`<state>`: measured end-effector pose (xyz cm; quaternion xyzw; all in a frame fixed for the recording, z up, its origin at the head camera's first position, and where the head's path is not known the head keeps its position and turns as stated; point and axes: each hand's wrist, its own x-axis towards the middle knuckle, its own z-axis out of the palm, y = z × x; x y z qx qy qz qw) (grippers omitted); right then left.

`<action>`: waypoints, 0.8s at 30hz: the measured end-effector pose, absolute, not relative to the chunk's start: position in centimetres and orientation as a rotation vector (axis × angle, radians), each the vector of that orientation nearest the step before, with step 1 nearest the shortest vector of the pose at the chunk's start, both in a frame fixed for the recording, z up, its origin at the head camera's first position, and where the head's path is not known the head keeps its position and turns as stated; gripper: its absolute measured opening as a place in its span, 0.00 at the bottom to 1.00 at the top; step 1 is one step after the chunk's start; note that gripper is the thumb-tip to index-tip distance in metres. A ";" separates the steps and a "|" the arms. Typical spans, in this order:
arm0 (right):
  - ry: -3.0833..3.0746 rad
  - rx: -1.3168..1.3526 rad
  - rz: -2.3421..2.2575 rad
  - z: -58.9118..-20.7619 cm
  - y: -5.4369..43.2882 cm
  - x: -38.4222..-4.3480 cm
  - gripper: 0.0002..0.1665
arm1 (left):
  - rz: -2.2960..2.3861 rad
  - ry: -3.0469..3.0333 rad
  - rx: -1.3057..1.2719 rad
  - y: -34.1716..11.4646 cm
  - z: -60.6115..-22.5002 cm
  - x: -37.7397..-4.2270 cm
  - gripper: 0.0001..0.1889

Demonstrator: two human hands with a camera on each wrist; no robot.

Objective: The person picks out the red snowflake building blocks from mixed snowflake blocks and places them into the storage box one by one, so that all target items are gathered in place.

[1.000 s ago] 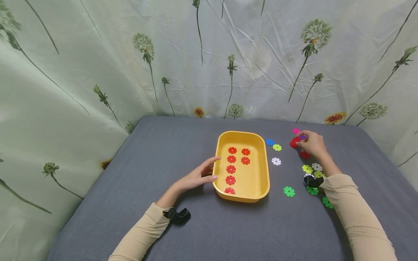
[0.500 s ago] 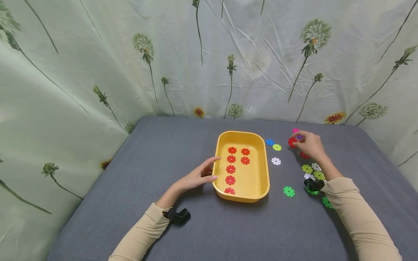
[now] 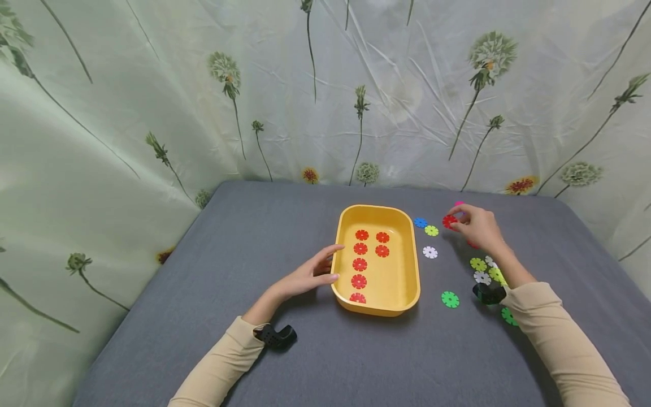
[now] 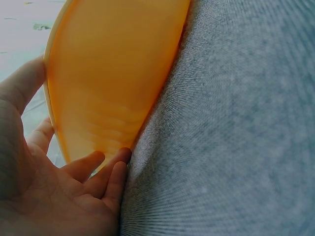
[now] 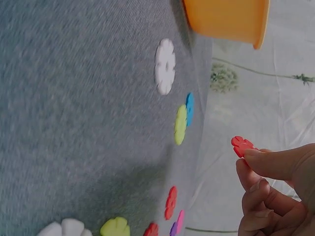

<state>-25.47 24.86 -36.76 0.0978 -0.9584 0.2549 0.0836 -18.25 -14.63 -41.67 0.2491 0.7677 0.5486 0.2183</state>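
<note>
A yellow plastic tray (image 3: 396,271) with several red notched flower discs (image 3: 359,264) inside stands mid-table. My left hand (image 3: 307,275) holds its left side, thumb and index finger at the rim and the other fingers against the outer wall, as the left wrist view shows. My right hand (image 3: 478,227) pinches a red flower disc (image 5: 242,146) between thumb and fingers, above the table and right of the tray. Below and behind that hand lie more flower discs, among them a red disc (image 5: 171,202) and a pink disc (image 5: 180,220), partly hidden by the hand in the head view.
Right of the tray lie a blue disc (image 3: 420,223), a lime disc (image 3: 431,230), a white disc (image 3: 430,252) and a green disc (image 3: 450,299). More lime, white and green discs lie near my right wrist. A flower-print curtain (image 3: 407,113) hangs behind the grey table (image 3: 274,226).
My right hand has moved a little to the left with the red disc pinched in it, away from the other discs. My left hand and the tray have stayed put.
</note>
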 end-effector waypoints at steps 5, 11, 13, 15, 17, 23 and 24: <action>-2.861 0.308 0.773 -36.4 24.2 -25.2 0.12 | 1.526 2.135 0.709 -14.7 -42.7 -18.7 0.36; -2.847 0.333 0.795 -35.9 23.4 -24.7 0.13 | 1.528 2.147 0.718 -14.8 -42.6 -18.6 0.35; -2.832 0.346 0.797 -35.9 23.1 -24.6 0.13 | 1.525 2.150 0.715 -14.8 -42.5 -18.6 0.35; -2.814 0.368 0.797 -35.8 22.9 -24.5 0.13 | 1.526 2.149 0.713 -14.8 -42.4 -18.6 0.35; -2.796 0.388 0.802 -35.8 22.7 -24.4 0.12 | 1.528 2.147 0.708 -14.8 -42.4 -18.5 0.35; -2.772 0.416 0.823 -35.6 22.1 -24.1 0.12 | 1.525 2.148 0.707 -14.8 -42.5 -18.6 0.35; -2.768 0.421 0.818 -35.5 22.0 -24.1 0.12 | 1.524 2.147 0.710 -14.8 -42.5 -18.6 0.35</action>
